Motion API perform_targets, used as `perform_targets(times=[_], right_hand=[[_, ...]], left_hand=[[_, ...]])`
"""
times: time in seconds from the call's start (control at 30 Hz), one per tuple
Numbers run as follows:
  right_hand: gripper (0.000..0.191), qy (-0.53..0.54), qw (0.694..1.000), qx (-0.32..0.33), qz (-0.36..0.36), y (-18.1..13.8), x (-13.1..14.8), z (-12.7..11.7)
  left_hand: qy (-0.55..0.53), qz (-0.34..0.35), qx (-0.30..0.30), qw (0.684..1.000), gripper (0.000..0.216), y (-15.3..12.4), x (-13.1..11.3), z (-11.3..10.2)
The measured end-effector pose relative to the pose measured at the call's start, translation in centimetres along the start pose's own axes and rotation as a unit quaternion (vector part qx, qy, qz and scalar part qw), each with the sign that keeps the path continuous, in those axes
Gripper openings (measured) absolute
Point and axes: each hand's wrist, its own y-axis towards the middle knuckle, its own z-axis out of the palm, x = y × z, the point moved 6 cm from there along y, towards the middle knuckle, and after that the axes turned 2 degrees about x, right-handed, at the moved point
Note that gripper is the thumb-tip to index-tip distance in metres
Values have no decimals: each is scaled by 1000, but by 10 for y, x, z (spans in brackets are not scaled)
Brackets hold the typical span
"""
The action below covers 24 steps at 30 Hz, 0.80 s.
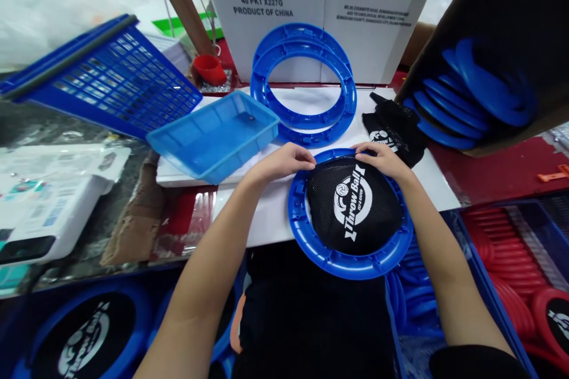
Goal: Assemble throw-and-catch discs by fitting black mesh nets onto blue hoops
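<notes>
A blue plastic ring (311, 237) lies on the white tabletop (267, 213) in front of me. A black mesh net printed "Throw Ball" (353, 204) is spread over it. My left hand (287, 163) presses on the net's far left edge at the ring's rim, fingers curled. My right hand (382, 160) pinches the net's far right edge against the rim. Behind them a stack of empty blue rings (349, 95) leans against a white cardboard box (311, 6). A pile of spare black nets (395, 124) lies to the right of the stack.
An empty light blue tray (213, 136) sits left of the rings, a dark blue basket (111, 77) further left. A tilted box at right holds more blue rings (471, 89). Red rings (511, 290) fill a bin at lower right; finished blue discs (89, 331) lie at lower left.
</notes>
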Motion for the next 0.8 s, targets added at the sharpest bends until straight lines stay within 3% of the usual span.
perform_targets(times=[0.27, 0.53, 0.8], right_hand=[[26, -8, 1000, 5, -1, 4, 4, 4], [28, 58, 995, 41, 65, 12, -3, 5], [25, 82, 987, 36, 131, 14, -6, 7]], left_hand=[[-13, -3, 4, 1000, 15, -1, 2, -2], [-25, -25, 5, 999, 17, -4, 2, -2], [-11, -21, 8, 1000, 13, -5, -2, -1]])
